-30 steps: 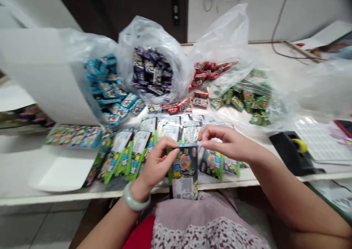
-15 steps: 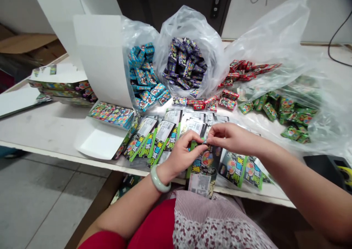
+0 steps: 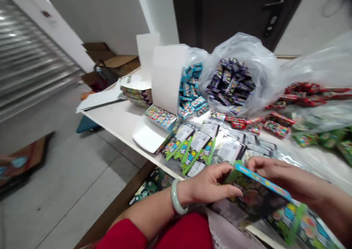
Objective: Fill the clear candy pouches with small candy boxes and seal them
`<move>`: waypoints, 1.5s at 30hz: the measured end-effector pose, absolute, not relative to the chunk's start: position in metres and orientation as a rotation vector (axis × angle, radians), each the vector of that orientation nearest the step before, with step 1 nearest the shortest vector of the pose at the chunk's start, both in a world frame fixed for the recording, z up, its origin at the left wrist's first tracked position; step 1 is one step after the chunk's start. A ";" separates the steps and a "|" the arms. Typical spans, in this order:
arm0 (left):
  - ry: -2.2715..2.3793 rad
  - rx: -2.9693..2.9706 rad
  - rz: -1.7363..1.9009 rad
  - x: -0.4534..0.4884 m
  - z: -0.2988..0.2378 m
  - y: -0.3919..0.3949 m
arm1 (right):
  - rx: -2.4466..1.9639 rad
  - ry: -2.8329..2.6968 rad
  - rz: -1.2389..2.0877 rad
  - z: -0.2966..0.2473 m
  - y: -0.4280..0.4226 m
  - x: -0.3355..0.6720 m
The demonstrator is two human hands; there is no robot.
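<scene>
A flat dark candy box [image 3: 255, 196] with a bright blue edge and a green strip is tilted in front of me. My left hand [image 3: 216, 185], a pale green bangle on its wrist, grips the left end, thumb on the near face. Along the far side lies my right hand [image 3: 288, 177], fingers curled against the box and partly hidden behind it. Close beyond my hands, printed black and green packets [image 3: 198, 142] with white label panels lie overlapping on the table. More such packets [image 3: 308, 219] show under the right end of the box.
An open white display box [image 3: 162, 117] holds small candy packs. Clear bags hold blue packs [image 3: 189, 89], purple packs [image 3: 232, 82], red packs [image 3: 305, 95] and green packs [image 3: 330, 137]. Stacked boxes [image 3: 137, 95] stand at the table's left; cardboard cartons [image 3: 121, 63] lie beyond.
The view has swung left. The hands, earlier pinching together at the top of a dark packet, are now farther apart, and the box is turned with its blue edge up.
</scene>
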State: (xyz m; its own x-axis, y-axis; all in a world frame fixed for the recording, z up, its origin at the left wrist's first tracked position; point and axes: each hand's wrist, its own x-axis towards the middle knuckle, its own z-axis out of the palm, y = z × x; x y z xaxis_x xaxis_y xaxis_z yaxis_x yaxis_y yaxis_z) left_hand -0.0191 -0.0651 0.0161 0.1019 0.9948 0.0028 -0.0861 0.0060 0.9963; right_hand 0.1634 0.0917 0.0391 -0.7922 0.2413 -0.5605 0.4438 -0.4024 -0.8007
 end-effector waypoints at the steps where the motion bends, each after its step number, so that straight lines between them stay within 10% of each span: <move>1: 1.108 1.229 1.195 -0.032 0.032 -0.074 | 0.970 1.786 -2.292 0.040 0.094 0.168; 7: 2.003 1.528 1.795 -0.165 0.091 -0.110 | 1.431 2.290 -2.002 0.014 0.101 0.187; 15: 2.268 1.988 1.024 -0.277 0.001 -0.085 | 1.130 2.238 -1.999 -0.001 0.053 0.174; 27: 2.326 1.742 0.963 -0.289 -0.009 -0.068 | 1.260 2.125 -2.042 -0.025 0.043 0.219; 33: 2.242 1.678 1.388 -0.222 0.017 -0.028 | 2.160 2.236 -2.067 -0.016 0.032 0.312; 37: 1.850 1.756 1.231 -0.126 0.013 0.025 | 2.985 2.308 -1.290 -0.034 0.029 0.393; 45: 1.026 2.054 0.542 0.120 -0.032 0.103 | 2.687 2.539 -0.720 -0.089 0.009 0.407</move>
State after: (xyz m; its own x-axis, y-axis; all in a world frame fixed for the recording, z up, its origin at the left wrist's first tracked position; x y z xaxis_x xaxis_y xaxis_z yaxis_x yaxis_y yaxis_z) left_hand 0.1205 0.1032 -0.0316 0.5863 0.8093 0.0352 0.4851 -0.3856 0.7848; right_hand 0.4065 0.0087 -0.0885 0.1106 0.9829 0.1470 0.7593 0.0118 -0.6506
